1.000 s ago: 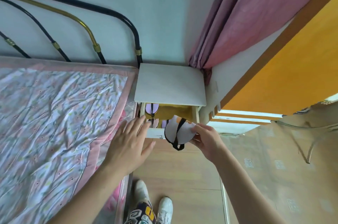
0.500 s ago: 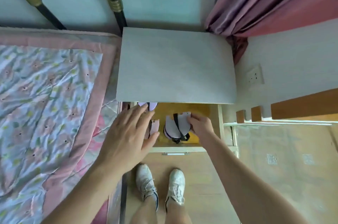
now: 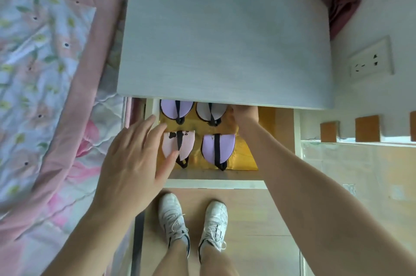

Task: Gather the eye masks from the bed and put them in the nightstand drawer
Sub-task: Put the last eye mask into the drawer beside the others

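Eye masks: four folded fabric masks with black straps lie in the open drawer: lilac back-left, white back-right, pale pink front-left, lilac front-right.
Drawer: yellow-lined nightstand drawer, under the grey wood-grain surface.
Right hand: grip at the white mask's edge; closure unclear.
Left hand: open, fingers spread, thumb over the pink mask.
Bed: pink floral quilt just left.

Drawer open, 4 eye masks inside; right hand at rear mask, left hand spread.
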